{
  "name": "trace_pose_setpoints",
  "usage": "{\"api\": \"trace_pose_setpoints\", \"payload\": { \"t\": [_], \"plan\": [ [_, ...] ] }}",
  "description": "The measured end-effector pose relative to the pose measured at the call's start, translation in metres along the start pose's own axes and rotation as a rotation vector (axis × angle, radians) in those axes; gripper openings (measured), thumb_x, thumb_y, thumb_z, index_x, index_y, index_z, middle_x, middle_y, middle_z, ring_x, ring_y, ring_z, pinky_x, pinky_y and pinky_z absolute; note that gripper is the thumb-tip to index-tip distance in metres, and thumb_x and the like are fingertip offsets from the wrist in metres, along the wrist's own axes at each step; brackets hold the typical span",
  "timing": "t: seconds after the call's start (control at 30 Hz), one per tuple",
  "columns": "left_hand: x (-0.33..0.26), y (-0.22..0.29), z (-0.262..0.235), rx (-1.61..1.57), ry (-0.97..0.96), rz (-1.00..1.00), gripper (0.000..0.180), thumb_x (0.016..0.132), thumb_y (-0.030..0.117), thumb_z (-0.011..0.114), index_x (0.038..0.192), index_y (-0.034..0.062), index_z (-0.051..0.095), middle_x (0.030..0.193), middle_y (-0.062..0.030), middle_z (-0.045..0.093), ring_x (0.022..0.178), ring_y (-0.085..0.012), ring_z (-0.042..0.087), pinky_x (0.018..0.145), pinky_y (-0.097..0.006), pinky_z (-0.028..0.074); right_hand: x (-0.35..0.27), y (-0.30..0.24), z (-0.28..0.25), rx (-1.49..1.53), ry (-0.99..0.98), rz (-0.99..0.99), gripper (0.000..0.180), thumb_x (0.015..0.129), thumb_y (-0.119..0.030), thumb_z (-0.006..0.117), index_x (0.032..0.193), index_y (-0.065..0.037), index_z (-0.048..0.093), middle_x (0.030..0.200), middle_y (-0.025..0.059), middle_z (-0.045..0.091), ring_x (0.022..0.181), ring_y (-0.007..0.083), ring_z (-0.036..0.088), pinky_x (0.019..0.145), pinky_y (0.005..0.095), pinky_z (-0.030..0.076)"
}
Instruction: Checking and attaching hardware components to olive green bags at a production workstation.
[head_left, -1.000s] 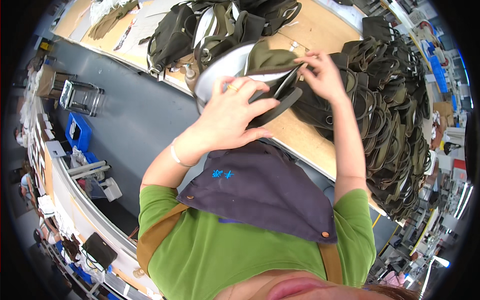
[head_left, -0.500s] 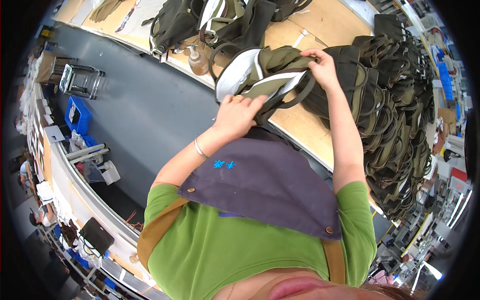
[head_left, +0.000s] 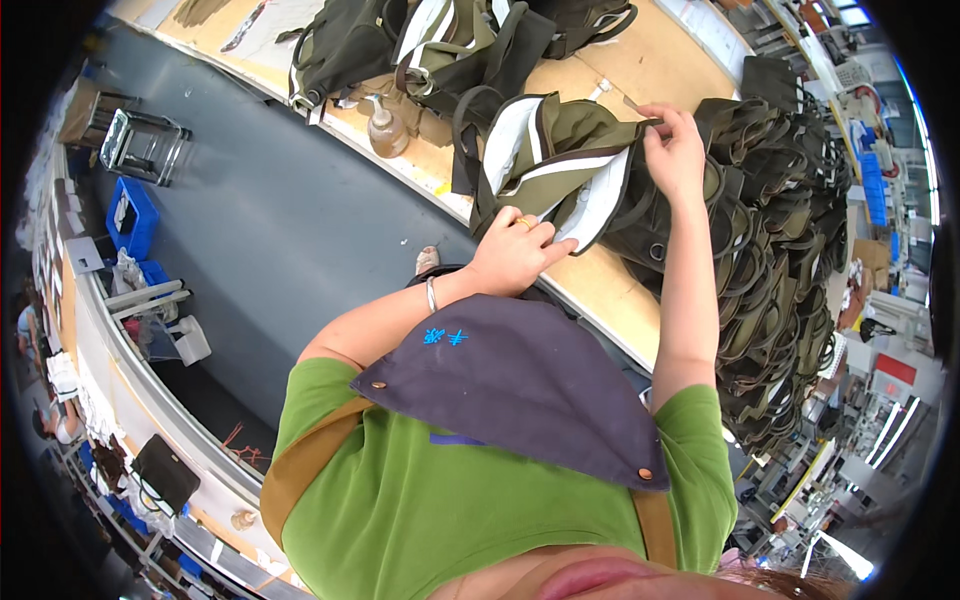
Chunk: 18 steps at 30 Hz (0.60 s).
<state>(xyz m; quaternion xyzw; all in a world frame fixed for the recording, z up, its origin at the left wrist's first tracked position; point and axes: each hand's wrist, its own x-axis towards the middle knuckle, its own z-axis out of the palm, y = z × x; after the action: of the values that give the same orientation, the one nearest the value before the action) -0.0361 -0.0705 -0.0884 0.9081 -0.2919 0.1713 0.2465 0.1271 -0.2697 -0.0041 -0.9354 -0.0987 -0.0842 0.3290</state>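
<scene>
An olive-green handbag [head_left: 573, 128] with white inner lining and dark handles stands at the table's near edge, its mouth gaping toward me. My left hand [head_left: 518, 248] grips the near rim of the bag, thumb on the white lining and fingers curled. On the bag's right side, my right hand [head_left: 676, 152] pinches the upper edge between thumb and fingers. Part of the bag's near side lies hidden behind my left hand. A dark handle [head_left: 462, 120] arches up on the left side.
More finished-looking bags [head_left: 770, 230] are heaped along the table's right part. Other dark bags [head_left: 460, 50] lie at the far side. A pump bottle [head_left: 386, 130] stands near the table edge [head_left: 410, 182]. Left across the grey floor [head_left: 270, 190] are a stool [head_left: 145, 148] and a blue crate [head_left: 133, 215].
The bag has shifted right and its mouth has spread wider, showing more white lining. Both hands have moved right with it, the left one also slightly toward me.
</scene>
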Motion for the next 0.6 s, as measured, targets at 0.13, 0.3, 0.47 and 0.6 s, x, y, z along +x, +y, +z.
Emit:
{"api": "trace_pose_setpoints", "payload": {
  "t": [0.13, 0.3, 0.47, 0.6],
  "plan": [
    [0.001, 0.001, 0.007, -0.019, -0.11, 0.073, 0.038, 0.081, 0.016, 0.058, 0.119, 0.0218, 0.062, 0.083, -0.0005, 0.055, 0.084, -0.018, 0.058, 0.081, -0.035, 0.037, -0.034, -0.061, 0.039, -0.133, -0.4, -0.289, 0.027, 0.081, -0.004, 0.056, 0.103, -0.01, 0.07, 0.112, 0.0131, 0.065, 0.102, 0.0278, 0.065, 0.086, 0.0377, 0.052],
    [0.002, 0.0, 0.005, -0.151, -0.167, 0.013, 0.041, 0.078, 0.019, 0.065, 0.118, 0.0168, 0.061, 0.087, -0.0037, 0.058, 0.09, -0.0231, 0.058, 0.077, -0.039, 0.042, -0.029, -0.045, 0.098, -0.543, -0.808, -0.055, 0.036, 0.075, -0.019, 0.065, 0.108, -0.006, 0.068, 0.11, 0.0141, 0.068, 0.102, 0.0308, 0.065, 0.089, 0.0412, 0.052],
    [0.016, -0.021, -0.024, -0.446, 0.068, -0.161, 0.04, 0.079, 0.014, 0.069, 0.117, 0.0106, 0.059, 0.094, -0.0101, 0.057, 0.093, -0.0304, 0.056, 0.081, -0.043, 0.045, -0.028, -0.034, 0.072, -0.265, -0.771, -0.102, 0.033, 0.07, -0.016, 0.073, 0.102, -0.009, 0.072, 0.102, 0.0151, 0.068, 0.099, 0.0295, 0.065, 0.089, 0.0376, 0.051],
    [0.029, -0.038, -0.044, -0.265, 0.072, -0.347, 0.046, 0.076, 0.008, 0.068, 0.12, 0.003, 0.053, 0.113, -0.0151, 0.056, 0.111, -0.0384, 0.052, 0.094, -0.046, 0.044, -0.038, -0.01, 0.051, 0.507, -0.629, -0.22, 0.018, 0.069, 0.005, 0.069, 0.084, -0.005, 0.066, 0.092, 0.0043, 0.056, 0.08, 0.0178, 0.06, 0.08, 0.0274, 0.049]
  ]
}}
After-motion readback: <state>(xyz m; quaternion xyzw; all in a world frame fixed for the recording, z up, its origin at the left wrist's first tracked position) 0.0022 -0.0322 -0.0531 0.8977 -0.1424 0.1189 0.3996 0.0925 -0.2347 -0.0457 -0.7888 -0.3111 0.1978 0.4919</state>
